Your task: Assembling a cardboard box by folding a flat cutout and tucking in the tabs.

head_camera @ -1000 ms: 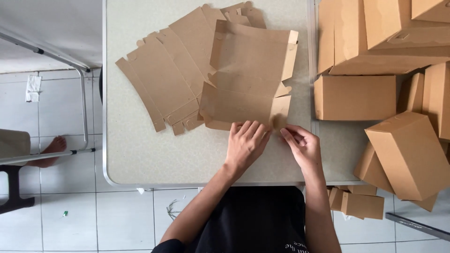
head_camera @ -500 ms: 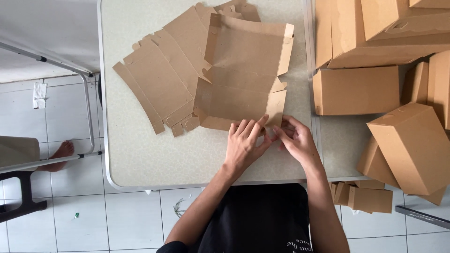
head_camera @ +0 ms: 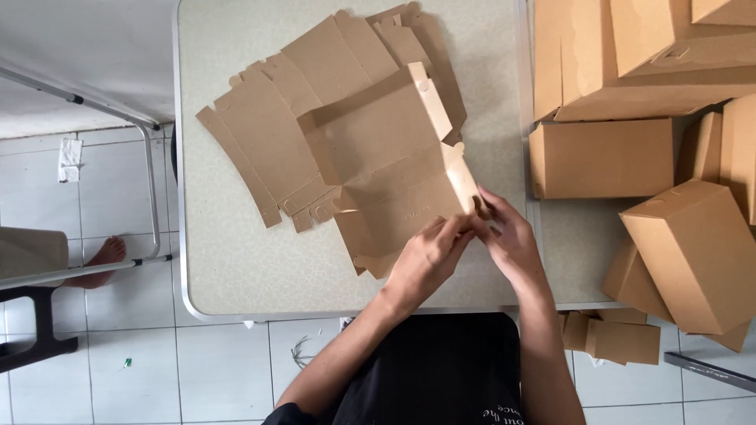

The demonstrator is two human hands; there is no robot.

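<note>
One box blank (head_camera: 394,169) lies on the table (head_camera: 236,267), partly raised: its long walls are creased and its right end flap stands up where the two hands meet. The left hand (head_camera: 425,260) presses on the blank's near right corner with its fingers curled onto the card, and the right hand (head_camera: 512,240) pinches the same end flap between thumb and fingers, so both hands are closed on the blank rather than spread flat. Judging from this, the fold is at an early stage: one end is being tucked, while the far end and the lid panel lie open and flat. Under and to the left of it a stack of flat blanks (head_camera: 268,149) waits unfolded. To the right, finished boxes (head_camera: 602,157) are heaped on and beside the table's edge, so a good many are done already and several remain.
</note>
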